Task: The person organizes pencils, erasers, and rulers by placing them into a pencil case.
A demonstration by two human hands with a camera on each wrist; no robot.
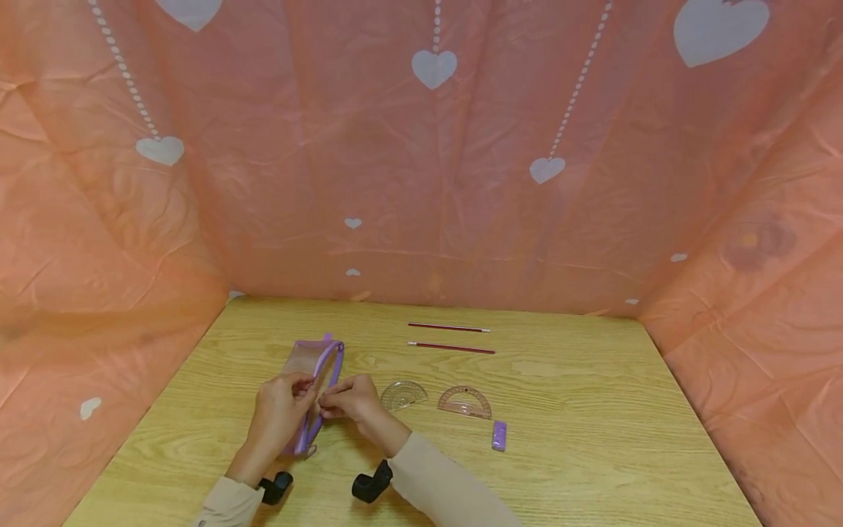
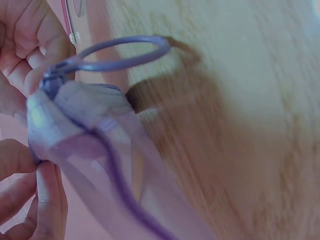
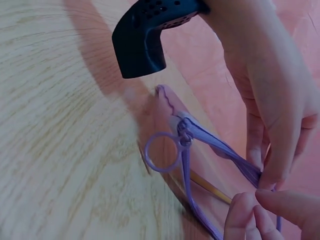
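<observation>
A see-through pencil pouch with purple zip edges stands tilted on the left part of the table, its mouth parted. My left hand pinches its left zip edge between thumb and fingers. At the opposite edge, my right hand pinches the zip band, its fingertips right by the left hand's. A purple ring hangs from the zip pull at the near end. Through the pouch shows a slim tan strip. The right hand's fingers and the left hand's fingers flank the opening in the left wrist view.
Two dark red pencils lie at the back. Right of my hands are a clear protractor, a pinkish protractor and a purple eraser. An orange cloth with hearts walls the table.
</observation>
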